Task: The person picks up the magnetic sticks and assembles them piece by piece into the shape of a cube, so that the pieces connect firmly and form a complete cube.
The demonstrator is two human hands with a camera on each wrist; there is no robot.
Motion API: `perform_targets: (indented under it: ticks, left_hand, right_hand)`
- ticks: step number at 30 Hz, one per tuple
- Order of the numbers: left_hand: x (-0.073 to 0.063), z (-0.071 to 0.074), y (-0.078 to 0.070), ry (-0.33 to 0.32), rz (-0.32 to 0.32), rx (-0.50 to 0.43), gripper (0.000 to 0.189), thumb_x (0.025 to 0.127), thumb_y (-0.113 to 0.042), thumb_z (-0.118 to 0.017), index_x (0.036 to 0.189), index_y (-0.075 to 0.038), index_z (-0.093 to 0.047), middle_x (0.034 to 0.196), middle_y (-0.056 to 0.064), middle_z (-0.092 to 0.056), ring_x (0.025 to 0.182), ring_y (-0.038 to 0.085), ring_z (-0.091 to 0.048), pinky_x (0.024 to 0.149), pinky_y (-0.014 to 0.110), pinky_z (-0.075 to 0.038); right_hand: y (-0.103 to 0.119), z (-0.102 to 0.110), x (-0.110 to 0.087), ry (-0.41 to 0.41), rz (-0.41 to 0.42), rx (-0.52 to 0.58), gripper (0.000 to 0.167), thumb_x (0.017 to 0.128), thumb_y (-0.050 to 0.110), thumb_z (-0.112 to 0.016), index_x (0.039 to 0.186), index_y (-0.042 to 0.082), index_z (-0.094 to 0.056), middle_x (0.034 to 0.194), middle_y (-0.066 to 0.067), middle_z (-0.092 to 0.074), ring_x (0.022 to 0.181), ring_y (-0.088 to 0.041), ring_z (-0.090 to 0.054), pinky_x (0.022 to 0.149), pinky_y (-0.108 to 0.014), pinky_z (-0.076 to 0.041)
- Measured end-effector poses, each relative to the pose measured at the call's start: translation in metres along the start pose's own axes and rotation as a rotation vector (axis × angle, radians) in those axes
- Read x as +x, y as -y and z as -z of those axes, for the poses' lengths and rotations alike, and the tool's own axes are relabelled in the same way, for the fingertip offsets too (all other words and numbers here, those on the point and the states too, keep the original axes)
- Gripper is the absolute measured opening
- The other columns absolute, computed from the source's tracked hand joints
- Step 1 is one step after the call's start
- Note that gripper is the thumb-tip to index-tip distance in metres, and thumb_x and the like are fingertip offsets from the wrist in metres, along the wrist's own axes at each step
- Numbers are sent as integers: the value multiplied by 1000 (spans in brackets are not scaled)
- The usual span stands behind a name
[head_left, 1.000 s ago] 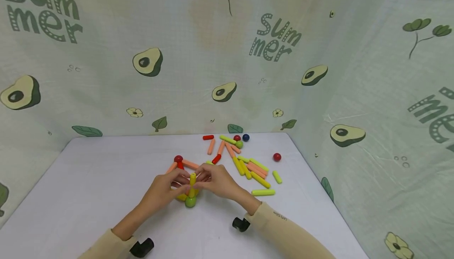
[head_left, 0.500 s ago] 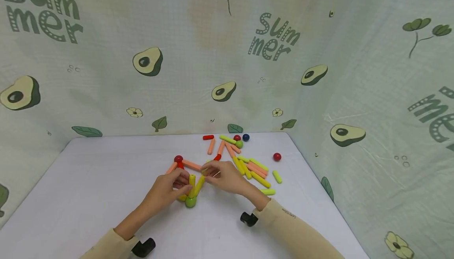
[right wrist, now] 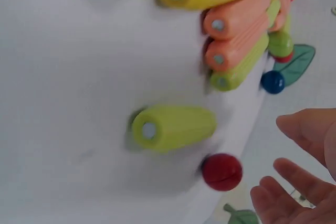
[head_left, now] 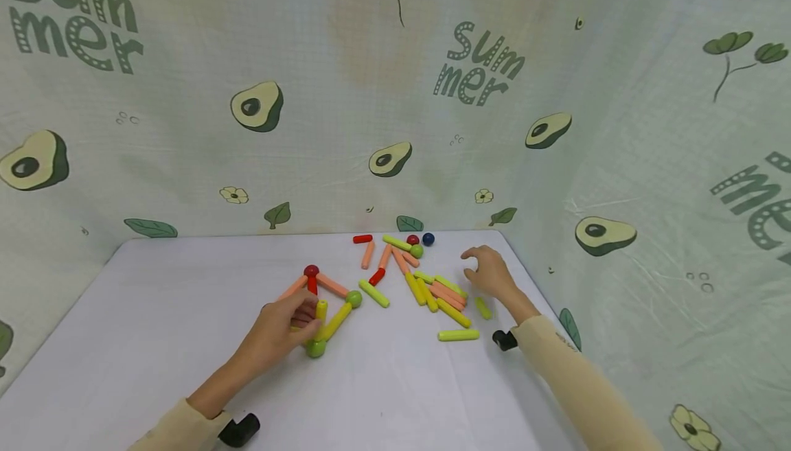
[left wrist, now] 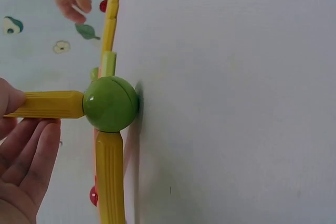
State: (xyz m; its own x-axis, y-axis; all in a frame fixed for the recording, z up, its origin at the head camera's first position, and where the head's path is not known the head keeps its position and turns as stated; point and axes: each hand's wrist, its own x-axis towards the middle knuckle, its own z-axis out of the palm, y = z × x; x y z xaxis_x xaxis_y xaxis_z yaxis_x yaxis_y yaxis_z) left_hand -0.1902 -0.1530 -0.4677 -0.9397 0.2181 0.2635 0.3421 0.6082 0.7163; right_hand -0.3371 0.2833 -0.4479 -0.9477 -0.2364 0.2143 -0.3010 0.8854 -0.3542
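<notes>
My left hand (head_left: 281, 327) pinches an upright yellow rod (left wrist: 55, 104) between thumb and fingers. The rod's lower end joins a green ball (left wrist: 110, 103) on the table. Another yellow rod (head_left: 337, 322) runs from that ball to a second green ball (head_left: 353, 298). Orange rods (head_left: 332, 285) and a red rod (head_left: 312, 285) meet at a red ball (head_left: 312, 270) behind my left hand, which hides part of the frame. My right hand (head_left: 491, 272), fingers parted and holding nothing, hovers at the right near a loose red ball (right wrist: 222, 172) and a short lime rod (right wrist: 176, 128).
Several loose rods, yellow (head_left: 454, 314), orange (head_left: 448, 295) and lime (head_left: 459, 335), lie right of centre on the white table (head_left: 185, 314). A dark blue ball (head_left: 428, 239) sits near the back edge. A lime rod (head_left: 374, 293) lies beside the joined frame. Printed cloth walls stand behind and at right.
My right hand has left the frame's right green ball and moved right and back, over the loose red ball. The left hand, with the upright yellow rod, has shifted slightly left.
</notes>
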Motion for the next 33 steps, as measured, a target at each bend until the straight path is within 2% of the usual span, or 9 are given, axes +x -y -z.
perform_targets:
  ticks: [3, 7, 11, 14, 17, 21, 27, 33]
  left_hand:
    - [0, 3, 4, -11, -12, 23, 27, 91, -7, -84, 110, -18, -69, 97, -10, -71, 91, 7, -69, 81, 21, -59]
    - [0, 3, 6, -14, 0, 37, 28, 91, -9, -85, 113, -16, -69, 100, -7, -71, 93, 9, -70, 81, 21, -60]
    - [1, 4, 5, -13, 30, 35, 29, 91, -10, -85, 115, -14, -69, 103, -3, -72, 94, 12, -71, 81, 23, -61]
    - [1, 3, 4, -9, 49, 35, 30, 91, -10, -85, 116, -13, -69, 104, -3, -72, 94, 13, -70, 82, 24, -61]
    - [1, 3, 4, -9, 61, 37, 30, 91, -11, -85, 116, -13, -69, 104, -3, -72, 95, 12, -70, 82, 24, -61]
    - [1, 4, 6, -17, 57, 32, 30, 91, -11, -86, 116, -14, -69, 104, -4, -72, 95, 12, -69, 82, 23, -61]
    - [0, 4, 9, -25, 34, 30, 32, 90, -12, -86, 116, -14, -69, 103, -5, -72, 94, 11, -69, 81, 19, -58]
    - [-2, 5, 9, -21, 24, 19, 32, 90, -12, -87, 117, -14, -69, 101, -6, -72, 93, 11, -70, 80, 18, -58]
  right_hand:
    - [-22, -1, -1, 22, -19, -22, 28, 92, 0, -74, 120, -4, -72, 114, -27, -69, 95, -36, -60, 94, -56, -53]
    - [-38, -3, -4, 63, -14, -37, 25, 92, -3, -73, 117, -5, -73, 109, -23, -71, 95, -34, -62, 92, -54, -56]
    - [-40, -5, -6, 70, 5, -45, 24, 92, -3, -76, 115, -4, -74, 107, -20, -73, 97, -34, -64, 92, -53, -57]
    - [-31, -5, -5, 65, 13, -20, 27, 92, 0, -78, 119, -4, -73, 110, -20, -74, 99, -34, -66, 93, -52, -58]
    - [-9, -3, -3, 73, 13, 50, 33, 95, 7, -79, 125, -3, -71, 116, -18, -74, 100, -31, -69, 92, -47, -61]
    - [40, 0, -2, 118, 44, 194, 33, 97, 14, -79, 127, 4, -71, 119, -12, -74, 99, -26, -71, 89, -39, -63]
    - [118, 0, -13, 175, 211, 437, 34, 96, 15, -81, 129, 8, -74, 118, -6, -75, 100, -20, -75, 86, -29, -62]
    - [179, -10, -22, 215, 329, 609, 34, 95, 14, -82, 127, 9, -74, 118, -4, -76, 102, -18, -75, 87, -26, -61]
